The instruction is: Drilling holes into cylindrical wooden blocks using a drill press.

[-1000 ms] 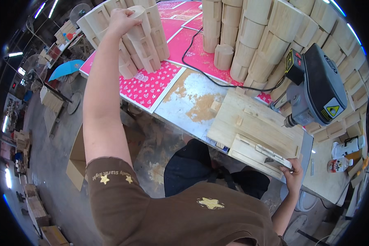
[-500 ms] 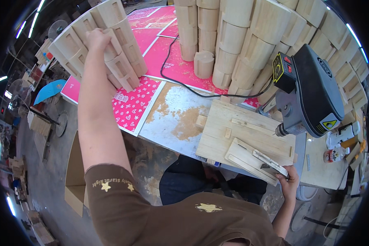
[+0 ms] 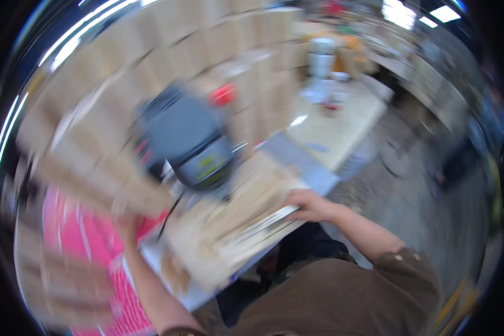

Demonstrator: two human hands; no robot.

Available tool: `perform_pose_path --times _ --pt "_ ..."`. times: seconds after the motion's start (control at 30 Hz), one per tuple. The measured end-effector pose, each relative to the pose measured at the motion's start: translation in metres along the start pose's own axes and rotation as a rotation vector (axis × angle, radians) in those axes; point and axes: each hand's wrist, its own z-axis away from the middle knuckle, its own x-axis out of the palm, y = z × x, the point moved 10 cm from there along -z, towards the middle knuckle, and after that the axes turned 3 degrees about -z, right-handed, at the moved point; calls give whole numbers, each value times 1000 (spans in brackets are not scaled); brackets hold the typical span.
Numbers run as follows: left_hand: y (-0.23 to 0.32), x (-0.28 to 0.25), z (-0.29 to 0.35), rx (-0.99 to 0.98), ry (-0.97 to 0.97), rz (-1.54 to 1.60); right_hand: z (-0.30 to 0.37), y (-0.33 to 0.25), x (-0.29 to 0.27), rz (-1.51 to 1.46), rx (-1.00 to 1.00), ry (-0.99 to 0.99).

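Observation:
Motion blur smears much of the view. My right hand (image 3: 311, 204) has its fingers closed on the end of a pale metal-looking strip (image 3: 269, 221), which lies along a narrow wooden board. Beneath is a larger wooden base board (image 3: 199, 235). My left hand (image 3: 127, 221) reaches forward, close to the foot of the stacked wooden blocks (image 3: 112, 173). Its fingers are too smeared to show whether they hold anything. Between and beyond my hands stands a grey-and-black bench drill (image 3: 193, 140), its head above the far part of the base board.
Tall stacks of pale wooden blocks (image 3: 168, 33) line the back and left. Pink patterned sheeting (image 3: 84, 229) covers the left of the table. A black cable (image 3: 171, 215) runs by the drill. Bottles (image 3: 336, 92) stand on the side table (image 3: 341, 129) at right.
My view has swung right, so the drill now appears left of centre. My left hand has left the block stack at the far left and is nearer the drill. My right hand stays at the strip.

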Motion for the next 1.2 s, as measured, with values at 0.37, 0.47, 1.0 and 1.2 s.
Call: perform_pose_path --times 0.37,0.47,1.0,1.2 --pt "68 11 -69 -315 425 594 20 16 -9 -78 0 103" --pt "93 11 -82 -232 447 586 14 16 -9 -71 57 68" --pt "242 -162 104 56 384 489 16 28 15 -136 100 25" --pt "425 -157 123 260 40 211 11 32 -16 89 295 24"
